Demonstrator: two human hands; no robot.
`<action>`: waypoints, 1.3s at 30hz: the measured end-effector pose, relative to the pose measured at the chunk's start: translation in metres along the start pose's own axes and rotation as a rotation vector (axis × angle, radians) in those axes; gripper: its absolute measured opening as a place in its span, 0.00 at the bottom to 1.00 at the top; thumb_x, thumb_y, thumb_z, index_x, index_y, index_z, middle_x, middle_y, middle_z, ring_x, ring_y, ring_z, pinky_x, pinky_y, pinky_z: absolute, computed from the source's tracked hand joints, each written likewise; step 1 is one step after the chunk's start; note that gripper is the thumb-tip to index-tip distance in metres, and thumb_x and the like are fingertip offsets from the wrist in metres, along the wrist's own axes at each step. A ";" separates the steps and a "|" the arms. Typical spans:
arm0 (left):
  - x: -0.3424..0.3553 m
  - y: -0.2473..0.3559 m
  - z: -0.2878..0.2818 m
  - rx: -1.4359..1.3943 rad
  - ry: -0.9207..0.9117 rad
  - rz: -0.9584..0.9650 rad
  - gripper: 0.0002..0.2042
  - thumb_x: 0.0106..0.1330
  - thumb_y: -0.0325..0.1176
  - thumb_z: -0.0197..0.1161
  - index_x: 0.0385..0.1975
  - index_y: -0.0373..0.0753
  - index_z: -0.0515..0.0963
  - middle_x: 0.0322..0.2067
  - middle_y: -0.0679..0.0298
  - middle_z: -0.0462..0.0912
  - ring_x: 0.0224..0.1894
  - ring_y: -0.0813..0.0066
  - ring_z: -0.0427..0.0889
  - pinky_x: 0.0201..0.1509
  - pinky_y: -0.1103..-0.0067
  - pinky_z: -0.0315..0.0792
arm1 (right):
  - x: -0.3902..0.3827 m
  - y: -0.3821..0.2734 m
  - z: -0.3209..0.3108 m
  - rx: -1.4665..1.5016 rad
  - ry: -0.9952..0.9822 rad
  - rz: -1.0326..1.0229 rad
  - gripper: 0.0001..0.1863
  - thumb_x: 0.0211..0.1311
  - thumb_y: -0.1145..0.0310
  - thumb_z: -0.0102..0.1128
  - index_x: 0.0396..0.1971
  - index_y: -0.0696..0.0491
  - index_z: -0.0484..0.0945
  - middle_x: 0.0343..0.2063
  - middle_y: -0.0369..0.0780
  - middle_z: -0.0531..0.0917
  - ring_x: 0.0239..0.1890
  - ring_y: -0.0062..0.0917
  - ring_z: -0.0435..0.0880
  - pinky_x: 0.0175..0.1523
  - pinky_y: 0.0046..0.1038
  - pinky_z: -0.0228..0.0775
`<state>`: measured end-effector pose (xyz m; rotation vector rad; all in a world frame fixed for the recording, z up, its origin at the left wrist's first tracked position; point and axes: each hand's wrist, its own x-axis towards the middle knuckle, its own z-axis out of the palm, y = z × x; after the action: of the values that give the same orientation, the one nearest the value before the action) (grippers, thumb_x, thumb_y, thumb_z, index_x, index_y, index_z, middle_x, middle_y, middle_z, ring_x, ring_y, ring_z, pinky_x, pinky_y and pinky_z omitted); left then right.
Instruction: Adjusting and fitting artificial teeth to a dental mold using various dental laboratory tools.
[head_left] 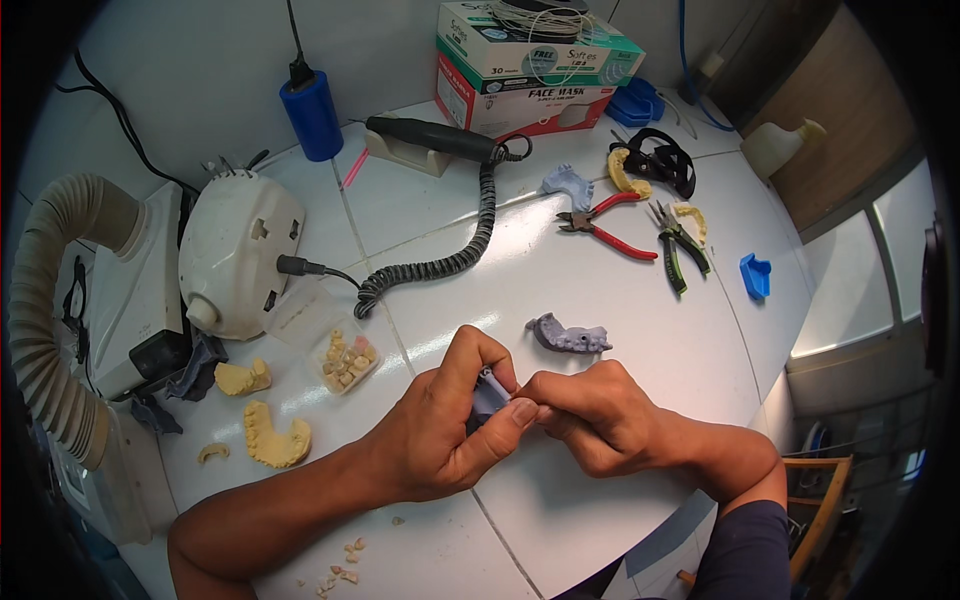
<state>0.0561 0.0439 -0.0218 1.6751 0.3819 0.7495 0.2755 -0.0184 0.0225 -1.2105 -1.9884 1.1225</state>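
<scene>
Both hands meet above the white tiled table (pixel 600 300), closed on a small grey dental model (pixel 490 392). The left hand (pixel 440 430) wraps it, thumb pressed along its front; the right hand (pixel 590 415) pinches its edge with curled fingers. A second matte grey jaw cast (pixel 568 335) lies just beyond, yellow plaster casts (pixel 275 435) to the left

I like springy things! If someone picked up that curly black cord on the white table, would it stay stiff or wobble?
The curly black cord would probably flop and stretch, since it already bends in a loose curve. Being tied to the black handpiece and the white motor box, it might tug them.
</scene>
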 end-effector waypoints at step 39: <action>0.000 0.006 -0.006 0.029 -0.083 -0.095 0.12 0.80 0.30 0.58 0.48 0.36 0.60 0.36 0.62 0.76 0.34 0.81 0.74 0.38 0.81 0.70 | 0.000 -0.001 0.000 -0.004 0.012 0.017 0.06 0.67 0.81 0.57 0.41 0.58 0.77 0.18 0.47 0.78 0.21 0.44 0.82 0.29 0.38 0.70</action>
<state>0.0513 0.0465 -0.0155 1.6969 0.4121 0.6055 0.2748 -0.0185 0.0234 -1.2358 -1.9756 1.1173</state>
